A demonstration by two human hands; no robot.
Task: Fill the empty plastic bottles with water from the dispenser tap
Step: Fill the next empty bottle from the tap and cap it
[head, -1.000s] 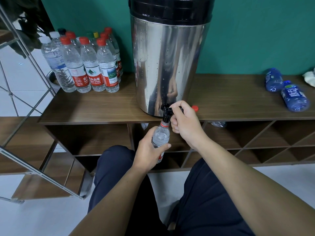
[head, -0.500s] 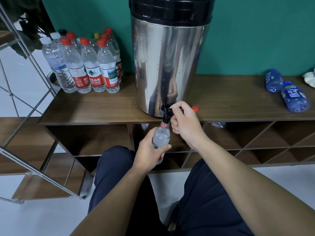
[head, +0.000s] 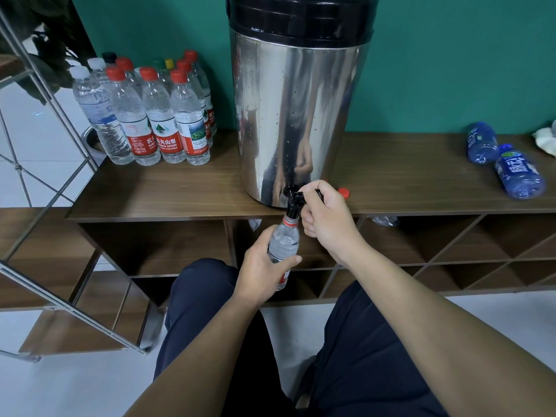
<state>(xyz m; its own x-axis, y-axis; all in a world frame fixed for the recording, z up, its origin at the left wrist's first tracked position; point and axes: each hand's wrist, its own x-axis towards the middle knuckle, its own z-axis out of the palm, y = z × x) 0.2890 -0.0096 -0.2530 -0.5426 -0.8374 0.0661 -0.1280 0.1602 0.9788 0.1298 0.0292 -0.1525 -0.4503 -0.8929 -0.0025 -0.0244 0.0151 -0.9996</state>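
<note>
Closest to me, the person is sitting or crouching low in front of the desk (head: 150,203), both forearms reaching forward. The left hand (head: 261,266) is wrapping its grip round the middle of the clear bottle (head: 284,242), fingers and thumb curled on the plastic, holding it up in the air below the desk edge with nothing underneath it. The bottle's mouth is sitting right under the black tap (head: 293,203). The right hand (head: 326,216) is closing its grip on the tap's lever, fingers curled over it.

I cannot tell how full the bottle is getting, and that looks like the main worry: the hand is covering much of the body, so the water could reach the neck and be spilling over onto the knees and floor before the lever is released. If the left hand is drifting or tilting, the mouth could slip off the spout and the stream would miss. A wet, heavier bottle may also be sliding in that grip.

Further back, the loose red cap (head: 344,192) is lying near the desk edge beside the steel dispenser (head: 298,115), where an elbow could knock it off. Capped bottles (head: 156,115) are standing at the far left, two blue bottles (head: 505,161) lying on the right.
</note>
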